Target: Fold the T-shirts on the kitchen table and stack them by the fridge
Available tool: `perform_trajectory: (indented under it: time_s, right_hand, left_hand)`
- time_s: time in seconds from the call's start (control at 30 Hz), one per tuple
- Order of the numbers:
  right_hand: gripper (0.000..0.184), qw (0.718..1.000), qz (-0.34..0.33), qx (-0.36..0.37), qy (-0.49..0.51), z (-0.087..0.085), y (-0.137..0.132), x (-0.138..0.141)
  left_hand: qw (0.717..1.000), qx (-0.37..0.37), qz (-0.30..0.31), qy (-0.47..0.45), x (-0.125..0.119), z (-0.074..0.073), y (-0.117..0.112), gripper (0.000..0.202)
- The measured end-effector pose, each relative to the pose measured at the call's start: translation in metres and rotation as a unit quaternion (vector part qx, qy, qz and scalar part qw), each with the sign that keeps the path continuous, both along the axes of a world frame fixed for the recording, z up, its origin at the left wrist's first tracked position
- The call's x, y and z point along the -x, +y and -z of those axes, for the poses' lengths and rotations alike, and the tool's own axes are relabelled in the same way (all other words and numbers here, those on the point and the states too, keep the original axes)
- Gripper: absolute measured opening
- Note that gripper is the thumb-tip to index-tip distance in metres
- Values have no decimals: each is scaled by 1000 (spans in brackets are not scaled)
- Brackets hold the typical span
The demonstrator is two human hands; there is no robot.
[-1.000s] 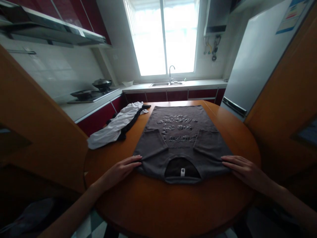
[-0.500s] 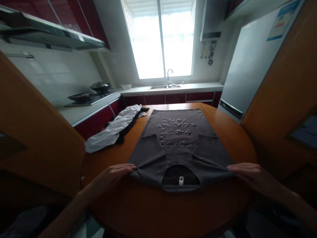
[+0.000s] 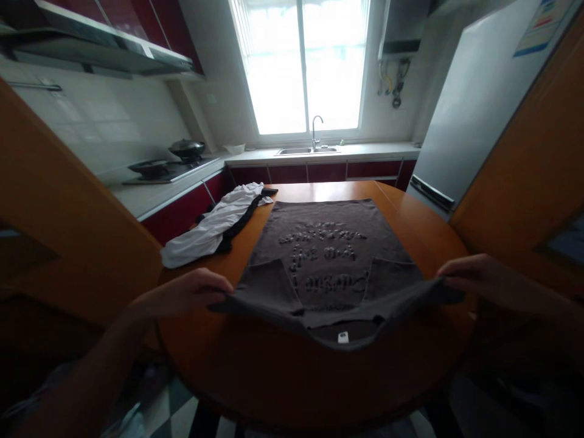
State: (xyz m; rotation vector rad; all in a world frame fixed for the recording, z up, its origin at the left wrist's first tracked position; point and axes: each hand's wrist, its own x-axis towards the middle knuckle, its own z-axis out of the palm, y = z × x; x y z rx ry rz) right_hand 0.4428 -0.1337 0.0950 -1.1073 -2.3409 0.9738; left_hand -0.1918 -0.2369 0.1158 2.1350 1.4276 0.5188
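Observation:
A dark grey T-shirt (image 3: 333, 243) with pale lettering lies spread on a round wooden table (image 3: 319, 377), sleeves folded in, collar toward me. My left hand (image 3: 189, 292) pinches the shirt's near left shoulder corner. At the near right shoulder corner my right hand (image 3: 479, 277) does the same. Both hands hold the collar end raised off the table, so the near edge sags between them. The far hem still rests on the wood.
A crumpled white and black garment (image 3: 214, 228) lies at the table's left far side. Beyond are a counter with a stove and pans (image 3: 168, 167), a sink (image 3: 308, 150) under the window, and a fridge (image 3: 474, 115) at the right. Wooden panels flank me.
Both hands went from lying flat at the shirt's shoulders to gripping them, and have lifted the collar end up and away from the table.

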Motion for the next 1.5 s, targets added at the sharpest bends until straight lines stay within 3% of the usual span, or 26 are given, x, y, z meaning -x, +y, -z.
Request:
perform_trajectory:
  time_s: [0.1,0.2,0.33,0.43,0.5,0.57,0.73,0.83,0.97,1.13,1.27,1.37,1.43,1.5]
  right_hand:
    - [41,996,59,-34,50,-10,40,10]
    - [49,989,118,-41,75,-8,79,23]
    - [48,971,210,51,104,24,118,47]
    - [40,952,255,135,103,58,135,59]
    - [34,945,260,171,104,72,142,59]
    - [32,941,257,180,126,77,148,54]
    - [31,938,272,127,171,59,167,47]
    - [28,935,283,129,170,59,181,57]
    - [23,934,287,164,132,76,192,69]
    - [25,938,267,159,152,83,193,64]
    - [21,941,276,123,150,80,191,62]
    - [14,955,277,81,73,78,189,65]
    - [14,958,286,17,-15,73,186,69]
    - [17,941,314,-81,-98,64,182,79]
  left_hand:
    - [998,53,-23,-24,0,-4,38,36]
    - [991,1,-113,-71,3,5,75,45]
    - [972,-4,-210,-101,1,35,115,49]
    - [966,28,-229,-115,-2,55,134,44]
    - [965,43,-225,-125,0,60,141,42]
    - [965,40,-226,-127,5,57,145,43]
    - [957,-18,-254,-137,18,50,164,54]
    - [951,-31,-273,-143,15,65,183,55]
    - [956,-45,-271,-104,8,89,199,47]
    - [957,-60,-262,-111,10,92,200,47]
    - [955,-80,-261,-113,11,93,202,49]
    - [959,-92,-262,-54,9,95,203,44]
    - [953,-126,-275,-4,3,91,203,40]
    - [948,-184,-257,40,-11,83,201,40]
